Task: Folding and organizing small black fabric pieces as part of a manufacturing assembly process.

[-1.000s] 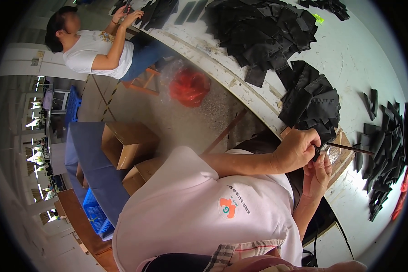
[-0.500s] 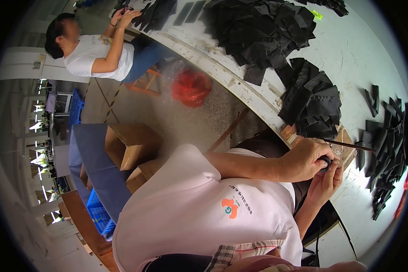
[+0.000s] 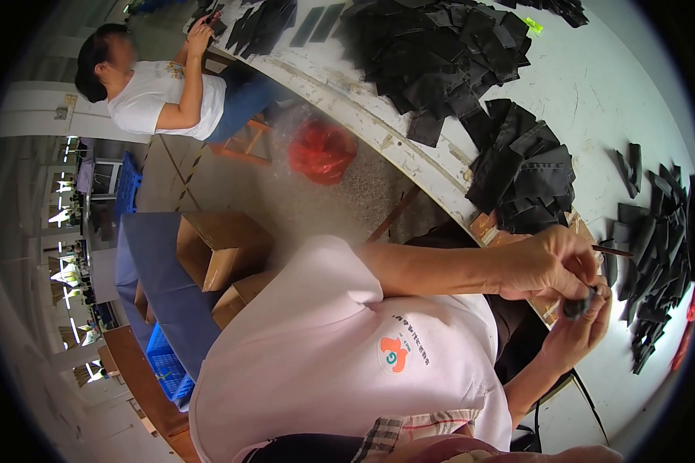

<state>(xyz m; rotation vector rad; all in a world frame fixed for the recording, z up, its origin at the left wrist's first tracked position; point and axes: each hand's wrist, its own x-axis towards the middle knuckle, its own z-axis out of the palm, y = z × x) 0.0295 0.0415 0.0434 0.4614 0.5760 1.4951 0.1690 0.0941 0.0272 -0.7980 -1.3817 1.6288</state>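
Left hand and right hand pinch one black piece, fingers curled tight; apparently mid-handling. Heaped black strips lie on white table; finished share unclear.

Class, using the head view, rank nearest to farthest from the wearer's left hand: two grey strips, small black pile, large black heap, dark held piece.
1. Dark held piece: touching the left hand
2. Small black pile: just beyond
3. Large black heap: farther, up-left
4. Two grey strips: farthest, left of heap
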